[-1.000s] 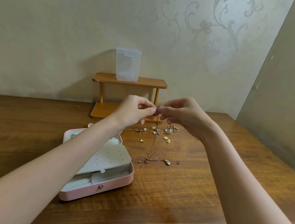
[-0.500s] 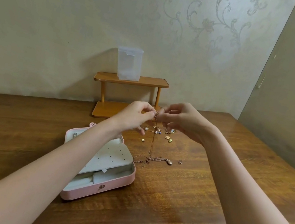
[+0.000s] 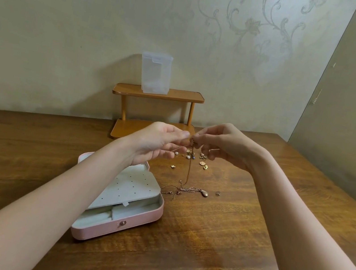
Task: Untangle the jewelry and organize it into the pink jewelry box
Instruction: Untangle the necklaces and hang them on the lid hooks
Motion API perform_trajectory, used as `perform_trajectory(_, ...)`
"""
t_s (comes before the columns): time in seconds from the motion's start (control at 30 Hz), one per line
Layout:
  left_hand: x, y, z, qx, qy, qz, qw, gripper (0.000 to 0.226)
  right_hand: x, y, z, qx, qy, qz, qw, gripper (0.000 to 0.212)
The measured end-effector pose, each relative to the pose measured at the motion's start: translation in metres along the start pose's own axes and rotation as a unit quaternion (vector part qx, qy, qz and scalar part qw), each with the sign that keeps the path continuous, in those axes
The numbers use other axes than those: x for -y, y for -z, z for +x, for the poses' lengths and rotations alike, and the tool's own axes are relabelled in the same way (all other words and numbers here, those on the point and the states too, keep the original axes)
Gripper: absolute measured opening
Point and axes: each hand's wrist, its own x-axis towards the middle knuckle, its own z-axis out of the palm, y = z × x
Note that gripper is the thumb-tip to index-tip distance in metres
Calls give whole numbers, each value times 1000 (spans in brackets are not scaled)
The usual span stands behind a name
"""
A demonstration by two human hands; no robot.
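Observation:
A thin rose-gold chain [image 3: 188, 172] hangs from between my two hands, raised above the table. My left hand [image 3: 158, 142] pinches its top end from the left, and my right hand [image 3: 222, 145] pinches it from the right, fingertips almost touching. The chain's lower part lies tangled on the wood with a teardrop pendant [image 3: 204, 193]. The pink jewelry box [image 3: 134, 223] lies open below my left forearm, its pale perforated insert showing. Several small earrings and charms [image 3: 202, 163] are scattered behind the chain.
A small wooden two-tier shelf [image 3: 158, 94] stands against the wall, with a clear plastic box [image 3: 155, 73] on top. One tiny charm [image 3: 218, 192] lies right of the pendant. The wooden table [image 3: 212, 246] ends at the right near a wall.
Both hands have dropped slightly while still pinching the chain's top. The left hand's fingers have spread a little; the chain's lower tangle stays on the table.

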Motion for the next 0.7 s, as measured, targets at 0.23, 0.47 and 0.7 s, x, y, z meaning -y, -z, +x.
perform_trajectory(0.23, 4, -3, 5, -82, -52, 181, 979, 7, 0, -1, 1, -14, -3, -10, 1000, 16)
perform_trajectory(0.47, 7, -8, 4, -44, -97, 234, 966, 10, 2, -2, 1, -51, 18, -18, 998, 7)
perform_trajectory(0.7, 6, -5, 6, -85, -111, 193, 971, 8, -2, 2, 0, -35, 19, -7, 999, 13)
